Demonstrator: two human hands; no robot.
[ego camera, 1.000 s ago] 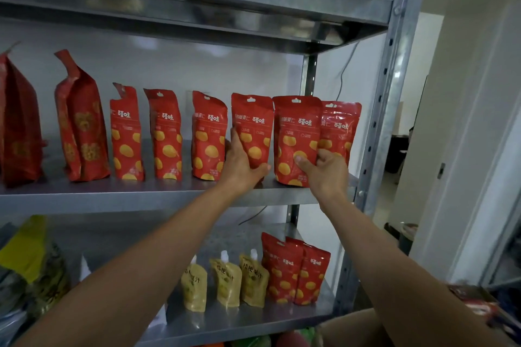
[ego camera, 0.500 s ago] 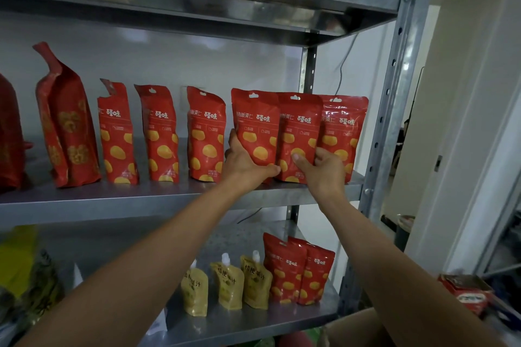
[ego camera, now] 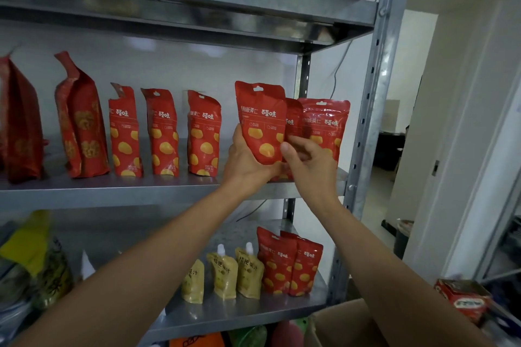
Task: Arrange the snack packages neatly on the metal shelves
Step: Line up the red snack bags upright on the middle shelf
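Observation:
My left hand (ego camera: 248, 162) grips a red snack pouch (ego camera: 260, 121) by its lower part and holds it lifted off the middle metal shelf (ego camera: 112, 190). Behind it stands a second red pouch (ego camera: 293, 121), mostly hidden; my right hand (ego camera: 308, 162) curls its thumb and fingers at that pouch's lower part. A third pouch (ego camera: 327, 122) stands at the shelf's right end. To the left, three matching pouches (ego camera: 163, 135) stand spaced in a row, then two larger red bags (ego camera: 81, 121).
The upright shelf post (ego camera: 369, 121) is close on the right. The lower shelf (ego camera: 239, 314) carries two red pouches (ego camera: 277, 262) and three yellow spout pouches (ego camera: 225, 273). An open cardboard box (ego camera: 338, 324) sits below right, with a red carton (ego camera: 462, 298) beyond it.
My left hand has lifted its red pouch up off the shelf and in front of the middle one. My right hand has shifted slightly left and its fingers have curled more.

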